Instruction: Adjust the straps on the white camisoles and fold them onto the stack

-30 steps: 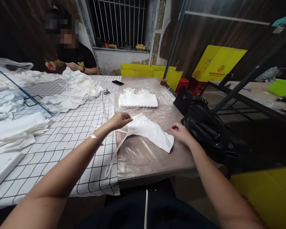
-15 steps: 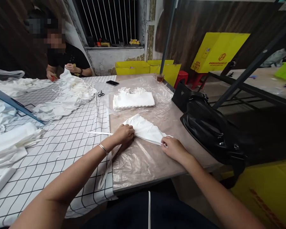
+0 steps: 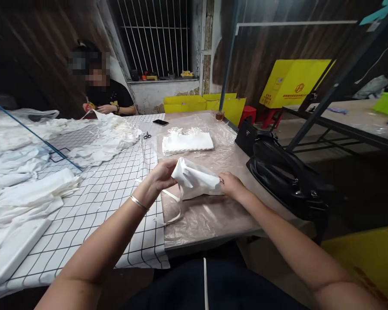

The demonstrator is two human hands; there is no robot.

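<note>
Holding a white cloth piece up a little above the clear plastic sheet on the table, near the front edge. Left hand pinching the left end of the cloth, fingers curled shut on it, a thin silver bracelet on that wrist. Right hand gripping the right end, fingers closed on the fabric, low and close to the plastic. Cloth bunched and puffed up between both hands. A white strap hanging down from the cloth in a loop and lying on the plastic, close by the black and white grid cover on the left part of the table. Farther back, a neat stack of folded white pieces lying flat on the plastic. Behind it, a small pair of scissors and a dark phone, well apart from the hands. A big messy heap of white cloth spread on the grid cover to the left, with more white piles nearer the left edge. A black bag sitting at the right edge of the table, near the right hand but not touching it. Another person sitting at the far left corner, hands busy with white cloth. Yellow boxes leaning by the far wall.
</note>
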